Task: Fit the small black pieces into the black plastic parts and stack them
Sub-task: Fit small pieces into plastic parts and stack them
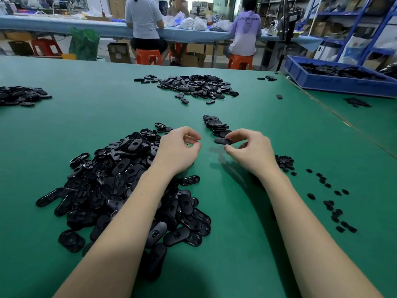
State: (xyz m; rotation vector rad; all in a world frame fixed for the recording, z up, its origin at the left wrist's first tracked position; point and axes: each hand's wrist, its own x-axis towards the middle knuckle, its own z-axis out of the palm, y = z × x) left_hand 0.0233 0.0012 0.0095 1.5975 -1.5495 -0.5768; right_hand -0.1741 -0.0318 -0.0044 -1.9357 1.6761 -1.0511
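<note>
Workshop beyond my green table (257,211)

I see two seated people on orange plastic stools (148,57), a green plastic bag (84,43), and blue metal shelving (363,22) at right.

Black plastic part (223,141) pinched in the right hand (251,150) grip: smooth plastic, dull sheen. Heap of black plastic parts (120,181) left of the grip: glossy moulded plastic, bright reflections on rims. Table (247,222) beneath: green, matt, fine even texture. Crate (335,80) far right of the grip: blue plastic, semi-gloss

Green table (247,93), blue shelving (363,22), orange stools (148,57)
</note>
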